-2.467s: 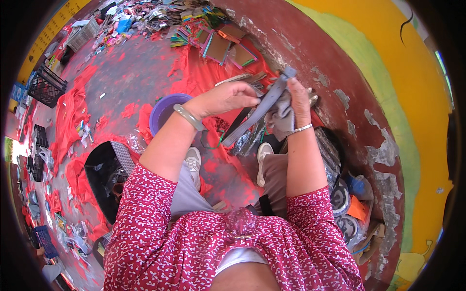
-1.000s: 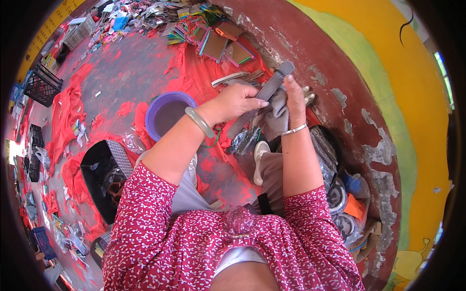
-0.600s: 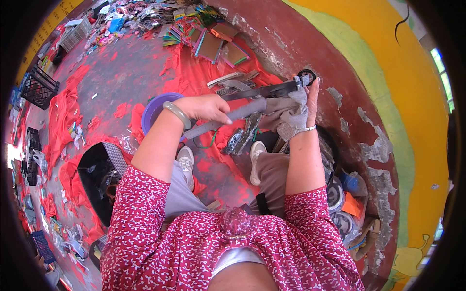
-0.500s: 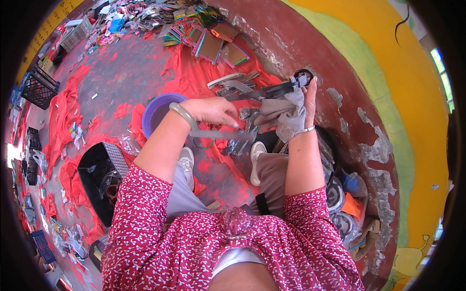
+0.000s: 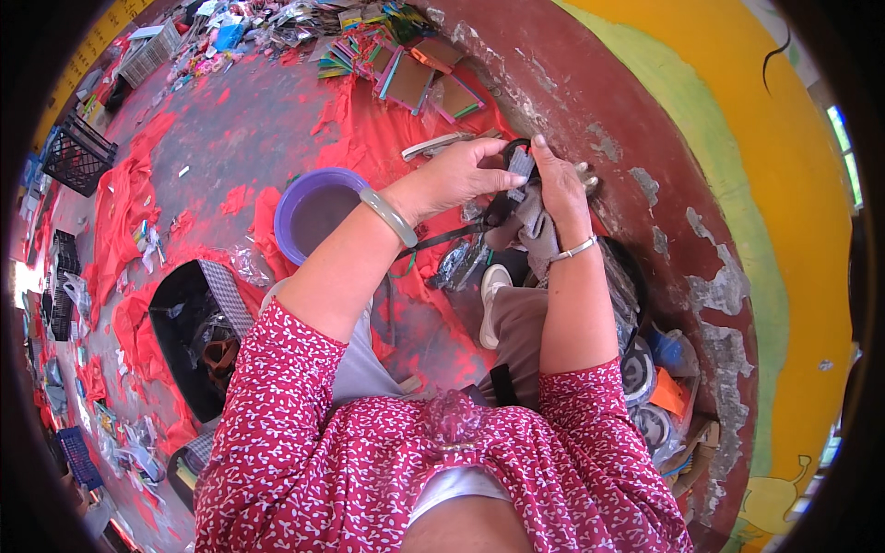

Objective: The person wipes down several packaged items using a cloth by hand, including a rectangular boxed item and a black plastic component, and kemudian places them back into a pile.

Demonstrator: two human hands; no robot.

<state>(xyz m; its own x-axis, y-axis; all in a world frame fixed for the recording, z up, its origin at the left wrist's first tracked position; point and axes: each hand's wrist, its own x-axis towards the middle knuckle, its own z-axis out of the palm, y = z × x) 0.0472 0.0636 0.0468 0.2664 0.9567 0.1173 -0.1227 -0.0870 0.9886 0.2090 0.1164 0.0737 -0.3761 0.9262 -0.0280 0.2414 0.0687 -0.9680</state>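
Note:
Both hands meet at the far middle over a long black strap (image 5: 452, 237) like a belt, which trails down toward my lap. My left hand (image 5: 452, 180), with a pale bangle on its wrist, pinches the strap's upper end beside a small grey ribbed piece (image 5: 521, 164). My right hand (image 5: 560, 189) is closed round the same end, thumb up, and also keeps a crumpled grey cloth (image 5: 536, 232) against its palm. The fingers of my right hand are partly hidden behind the strap and cloth.
A purple basin (image 5: 282, 226) of murky water stands left of my hands. Further left is an open black case (image 5: 171, 309) with things inside. A peeling red wall (image 5: 636, 120) rises at the right, above bagged items (image 5: 645, 387). Cardboard pieces (image 5: 408, 83) and litter lie ahead.
My left hand has moved right and up to the strap's end beside my right hand, and now pinches it. The strap's end and cloth have shifted slightly left.

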